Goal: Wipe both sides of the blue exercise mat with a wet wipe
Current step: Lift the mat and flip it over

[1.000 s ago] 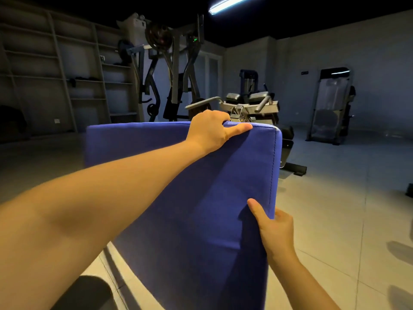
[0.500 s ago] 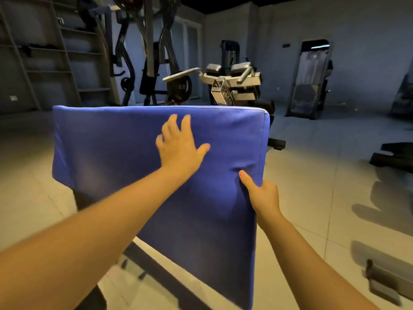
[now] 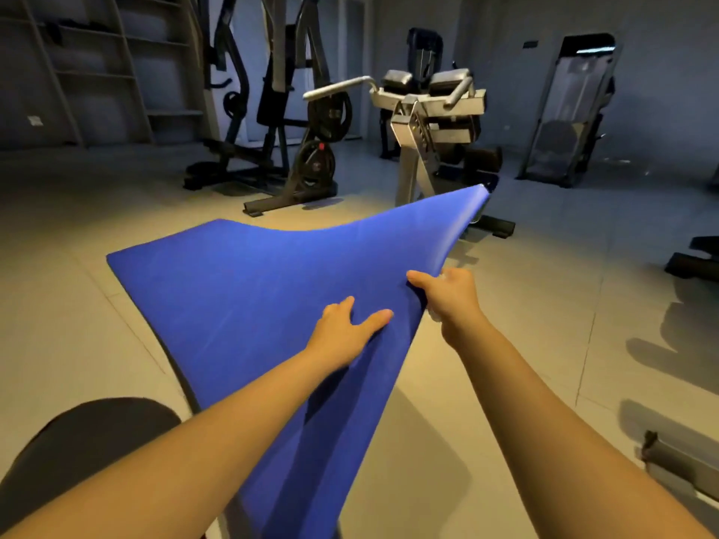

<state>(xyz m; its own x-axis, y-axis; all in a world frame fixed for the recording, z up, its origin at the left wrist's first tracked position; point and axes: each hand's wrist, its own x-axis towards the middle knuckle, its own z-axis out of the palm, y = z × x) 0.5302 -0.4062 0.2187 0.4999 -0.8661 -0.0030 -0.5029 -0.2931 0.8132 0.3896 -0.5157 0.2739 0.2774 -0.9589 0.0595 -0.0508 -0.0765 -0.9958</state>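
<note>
the left hand [image 3: 346,332] lies flat and open on the upper face of the blue flexible exercise mat [image 3: 253,305], fingers straight and pointing away, thumb spread toward the right edge, forearm reaching in from the lower left. just beside it, the right hand [image 3: 447,293] grips that right edge, thumb on top and fingers curled underneath, arm stretched out from the lower right. a small white scrap [image 3: 432,315] peeks out under the heel of this hand; what it is cannot be told. the mat is held up off the pale tiled floor [image 3: 525,383], tilted and sagging: its far right corner rises highest, the far edge dips in a curve toward the lower left corner, and the near end narrows down between the two forearms to the bottom of the view. a dark rounded shape [image 3: 78,441] sits at the lower left beneath the left arm. bare floor spreads to the left and right of the mat. beyond the far edge stand a grey metal gym machine [image 3: 424,110], close behind the raised corner, and a black plate-loaded machine [image 3: 280,110]; a folded treadmill [image 3: 572,110] leans at the back right, and wall shelves [image 3: 97,72] stand at the back left, well apart.
</note>
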